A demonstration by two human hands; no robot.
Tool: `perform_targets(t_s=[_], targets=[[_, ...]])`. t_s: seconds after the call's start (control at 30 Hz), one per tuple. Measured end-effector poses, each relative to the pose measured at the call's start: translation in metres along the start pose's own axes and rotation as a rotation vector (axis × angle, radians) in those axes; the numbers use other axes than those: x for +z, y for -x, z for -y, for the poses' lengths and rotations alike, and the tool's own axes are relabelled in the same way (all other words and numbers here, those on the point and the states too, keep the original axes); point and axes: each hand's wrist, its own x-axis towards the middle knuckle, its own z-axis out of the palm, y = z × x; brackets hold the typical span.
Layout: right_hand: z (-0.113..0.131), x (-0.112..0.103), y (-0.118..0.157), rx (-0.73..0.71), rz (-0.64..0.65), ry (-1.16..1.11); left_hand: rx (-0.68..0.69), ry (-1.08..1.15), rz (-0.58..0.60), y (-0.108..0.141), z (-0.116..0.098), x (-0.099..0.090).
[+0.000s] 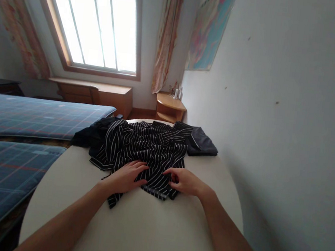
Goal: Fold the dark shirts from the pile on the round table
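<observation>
A black garment with thin white stripes (153, 148) lies crumpled and spread over the white round table (143, 227). My left hand (128, 176) rests on its near left part, fingers stretched out and thumb apart. On the near right part is my right hand (187, 181), its index finger extended over the cloth and other fingers partly bent. A gap shows between its index finger and thumb, and no cloth is visibly gripped. One striped strip of fabric (113, 200) sticks out toward me below my left wrist.
A folded dark garment (203, 142) lies at the table's far right, and a black cloth (94, 133) at its far left. Two plaid mattresses (35, 116) are on the left. A white wall (288, 155) runs close on the right. A desk (113, 93) stands beneath the window.
</observation>
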Motion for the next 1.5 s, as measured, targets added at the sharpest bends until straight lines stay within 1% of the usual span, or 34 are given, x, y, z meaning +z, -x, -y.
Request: perform_targets(t_s=[0.1,0.27,0.43,0.5,0.57,0.63,0.73,0.83,0.9,1.0,1.07,1.1,1.17,1.2,1.27,1.37,1.5], targets=[[-0.009,0.000,-0.004,-0.004,-0.125,0.040,-0.031,-0.032,-0.014,-0.001,0.005,0.001],[-0.033,-0.012,-0.004,0.082,-0.428,0.029,-0.029,-0.026,-0.007,0.002,0.003,-0.001],[-0.050,-0.023,-0.002,0.171,-0.808,-0.110,0.002,-0.036,-0.009,0.000,0.007,-0.004],[-0.057,-0.026,0.000,0.212,-0.939,-0.148,0.004,-0.041,-0.011,-0.001,0.009,-0.007],[-0.066,-0.028,0.002,0.275,-1.027,-0.159,-0.011,-0.037,-0.016,-0.002,0.011,-0.010],[-0.076,-0.029,0.004,0.346,-1.063,-0.144,-0.030,-0.015,-0.021,-0.003,0.011,-0.013],[-0.089,-0.026,0.004,0.401,-1.042,-0.091,-0.039,0.029,-0.021,-0.003,0.010,-0.016],[-0.094,-0.022,0.001,0.385,-1.029,-0.022,-0.038,0.044,-0.018,-0.003,0.008,-0.017],[-0.087,-0.022,-0.001,0.348,-1.046,0.053,-0.036,0.048,-0.020,-0.003,0.007,-0.017],[-0.060,-0.023,-0.002,0.241,-1.028,0.154,-0.027,0.064,-0.024,-0.004,0.007,-0.016],[-0.035,-0.022,-0.001,0.138,-0.914,0.127,-0.024,0.080,-0.033,-0.004,0.006,-0.016],[-0.021,-0.020,0.000,0.077,-0.808,0.078,-0.022,0.088,-0.037,-0.004,0.005,-0.016],[0.004,-0.014,0.000,-0.084,-0.498,0.013,-0.009,0.103,-0.039,-0.004,0.002,-0.017],[0.014,-0.009,-0.001,-0.156,-0.375,0.022,0.001,0.108,-0.037,-0.004,-0.001,-0.018],[0.029,0.001,-0.003,-0.232,-0.217,0.070,0.026,0.119,-0.027,-0.003,-0.006,-0.019],[0.036,0.014,-0.007,-0.240,-0.120,0.150,0.042,0.117,0.009,-0.001,-0.011,-0.020],[0.031,0.022,-0.011,-0.235,-0.098,0.189,0.053,0.075,0.045,0.003,-0.011,-0.019]])
